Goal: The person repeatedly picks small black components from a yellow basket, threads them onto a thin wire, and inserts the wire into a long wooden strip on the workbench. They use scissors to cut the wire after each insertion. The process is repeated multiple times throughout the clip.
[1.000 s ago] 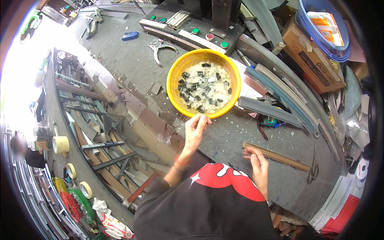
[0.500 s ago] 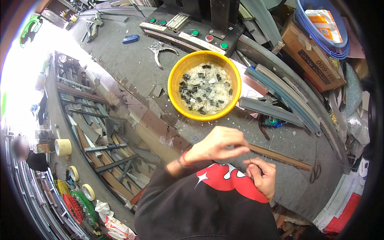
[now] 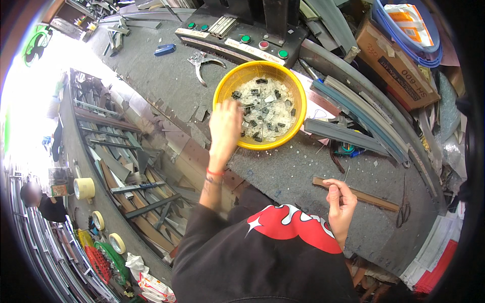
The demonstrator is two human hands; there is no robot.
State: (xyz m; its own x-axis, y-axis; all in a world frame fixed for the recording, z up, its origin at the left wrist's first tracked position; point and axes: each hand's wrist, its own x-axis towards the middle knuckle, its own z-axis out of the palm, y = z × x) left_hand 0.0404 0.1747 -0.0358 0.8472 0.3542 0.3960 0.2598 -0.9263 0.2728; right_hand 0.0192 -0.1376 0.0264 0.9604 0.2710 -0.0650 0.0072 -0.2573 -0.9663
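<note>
My left hand (image 3: 226, 129) reaches over the near left rim of a yellow mesh basket (image 3: 300, 123). Its fingertips are down among small clear and black plastic pieces (image 3: 270, 108), slightly blurred, so whether they grip one does not show. Closer to my body on the right, my right hand (image 3: 341, 206) is closed, thumb pressed to the bent forefinger. Anything in that pinch is too small to make out. Just behind it a brown strip (image 3: 376, 200) lies on the grey bench (image 3: 283, 174), passing partly out of sight behind the fingers.
Hand-punch pliers (image 3: 204, 65) and a blue tool (image 3: 164, 49) lie left of a machine base with buttons (image 3: 237, 48). Grey profiles (image 3: 348, 136), scissors (image 3: 403, 212) and a cardboard box (image 3: 396, 70) are on the right. Tape rolls (image 3: 85, 188) stand far left, past a rack of offcuts.
My left hand has swung away from my right hand, up and left to the basket, and its fingers now dip inside. My right hand stays near its place, its thumb now raised upright.
</note>
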